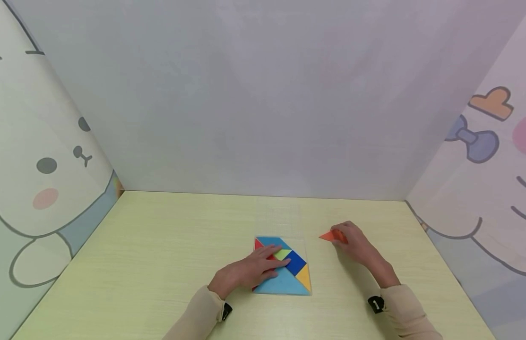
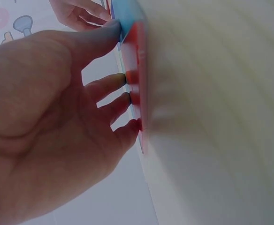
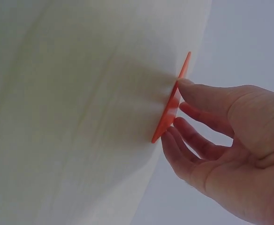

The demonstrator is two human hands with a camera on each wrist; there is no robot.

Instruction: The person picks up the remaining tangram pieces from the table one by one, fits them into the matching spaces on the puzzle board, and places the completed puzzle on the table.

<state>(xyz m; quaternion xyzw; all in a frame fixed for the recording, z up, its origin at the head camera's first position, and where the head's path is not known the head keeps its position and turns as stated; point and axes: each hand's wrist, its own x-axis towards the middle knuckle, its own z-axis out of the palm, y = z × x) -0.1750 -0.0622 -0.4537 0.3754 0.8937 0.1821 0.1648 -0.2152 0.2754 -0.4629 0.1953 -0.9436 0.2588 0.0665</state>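
In the head view my left hand (image 1: 247, 270) lies with spread fingers over a set of tangram pieces in a shallow clear tray (image 1: 310, 289). Its fingertips rest on the pieces, partly covering a red one (image 1: 258, 244). Around them show a large light-blue triangle (image 1: 284, 284), a dark-blue square (image 1: 295, 262), a yellow triangle (image 1: 304, 277), a lime-green piece (image 1: 282, 254) and a light-blue piece (image 1: 269, 242) at the top. To the right, my right hand (image 1: 355, 244) pinches an orange triangle tangram piece (image 1: 326, 235); the right wrist view shows this piece (image 3: 169, 112) tilted between thumb and fingers, close over the table.
A pale wood-grain table (image 1: 173, 236) carries the tray near its middle. Behind it stands a plain grey wall panel (image 1: 263, 104). Cartoon-printed panels rise on the left (image 1: 41, 118) and right (image 1: 492, 189).
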